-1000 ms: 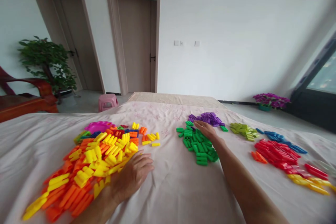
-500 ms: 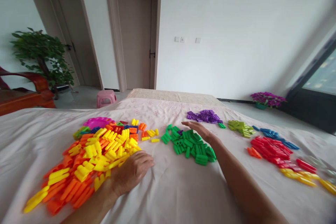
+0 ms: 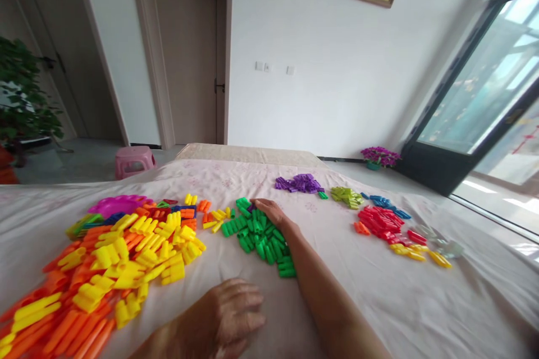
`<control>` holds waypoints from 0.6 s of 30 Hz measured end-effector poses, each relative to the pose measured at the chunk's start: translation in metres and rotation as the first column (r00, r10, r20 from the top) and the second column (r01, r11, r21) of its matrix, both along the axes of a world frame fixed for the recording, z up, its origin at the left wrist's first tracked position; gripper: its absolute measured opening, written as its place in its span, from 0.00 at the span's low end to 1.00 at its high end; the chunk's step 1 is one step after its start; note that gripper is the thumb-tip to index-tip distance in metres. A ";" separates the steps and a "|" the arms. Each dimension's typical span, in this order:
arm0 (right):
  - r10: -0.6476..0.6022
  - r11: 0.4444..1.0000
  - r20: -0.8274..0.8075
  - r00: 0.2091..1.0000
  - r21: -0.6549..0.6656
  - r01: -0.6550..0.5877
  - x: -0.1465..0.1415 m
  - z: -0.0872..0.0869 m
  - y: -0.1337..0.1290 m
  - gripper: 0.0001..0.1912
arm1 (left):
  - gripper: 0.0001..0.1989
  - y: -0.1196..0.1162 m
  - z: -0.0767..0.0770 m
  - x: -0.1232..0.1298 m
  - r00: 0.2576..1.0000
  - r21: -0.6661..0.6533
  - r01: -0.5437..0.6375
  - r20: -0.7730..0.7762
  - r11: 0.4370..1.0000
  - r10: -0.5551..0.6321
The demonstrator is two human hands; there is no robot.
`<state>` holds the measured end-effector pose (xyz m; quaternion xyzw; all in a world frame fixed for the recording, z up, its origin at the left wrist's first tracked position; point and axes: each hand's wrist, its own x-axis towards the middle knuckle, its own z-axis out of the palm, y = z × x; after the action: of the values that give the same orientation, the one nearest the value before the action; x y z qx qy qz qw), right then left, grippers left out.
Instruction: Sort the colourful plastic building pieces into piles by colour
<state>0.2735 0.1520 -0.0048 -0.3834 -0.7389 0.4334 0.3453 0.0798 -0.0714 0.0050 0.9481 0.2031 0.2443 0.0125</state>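
Observation:
A pile of green plastic pieces (image 3: 261, 238) lies on the cloth in the middle, with one purple piece (image 3: 251, 208) among them near its far edge. My right hand (image 3: 272, 213) rests along the far right side of this pile, fingers stretched out and pointing left; the fingertips are close to the purple piece, and whether they touch it is unclear. Nearer to me, my left hand (image 3: 231, 314) hovers low over the cloth, fingers loosely bent and somewhat blurred, with nothing visible in them. To its left spreads a large heap of yellow pieces (image 3: 147, 247) and orange pieces (image 3: 80, 331).
A magenta scalloped tray (image 3: 120, 204) sits behind the heap. Farther right lie separate piles: purple pieces (image 3: 301, 183), lime pieces (image 3: 346, 197), blue pieces (image 3: 385, 203), red pieces (image 3: 381, 223) and yellow pieces (image 3: 408, 252). A pink stool (image 3: 135, 161) stands beyond the cloth.
The view has turned right. My left hand has left the edge of the yellow heap and come nearer to me over bare cloth. My right hand stays beside the green pile.

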 end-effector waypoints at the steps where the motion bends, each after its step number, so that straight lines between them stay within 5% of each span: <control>1: 0.019 1.000 -0.025 0.999 -0.010 -0.020 -0.016 -0.001 -0.003 0.30 | 0.16 -0.003 0.001 0.005 0.999 0.010 0.037 -0.014 0.999 -0.037; 8: 0.010 0.998 -0.130 0.991 -0.059 -0.018 -0.118 -0.010 -0.033 0.28 | 0.14 -0.003 -0.005 0.017 0.992 -0.047 0.068 -0.107 0.997 -0.073; 12: 0.032 0.994 -0.321 0.947 -0.092 -0.065 -0.161 0.005 -0.056 0.27 | 0.11 -0.002 -0.009 0.022 0.994 -0.013 0.005 -0.105 1.000 -0.006; 15: 0.196 0.975 -0.321 0.927 -0.033 -0.218 -0.172 0.028 -0.059 0.26 | 0.13 0.004 -0.014 0.024 0.987 0.057 -0.126 -0.093 0.990 0.131; 18: 0.144 0.983 -0.139 0.980 0.134 -0.126 -0.156 0.047 -0.039 0.21 | 0.15 0.017 -0.022 0.016 0.929 0.103 -0.351 -0.086 0.931 0.360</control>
<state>0.1178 0.1129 0.0421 -0.2767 -0.7613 0.4360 0.3921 0.0957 -0.0543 -0.0167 0.9067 0.3610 0.2017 -0.0833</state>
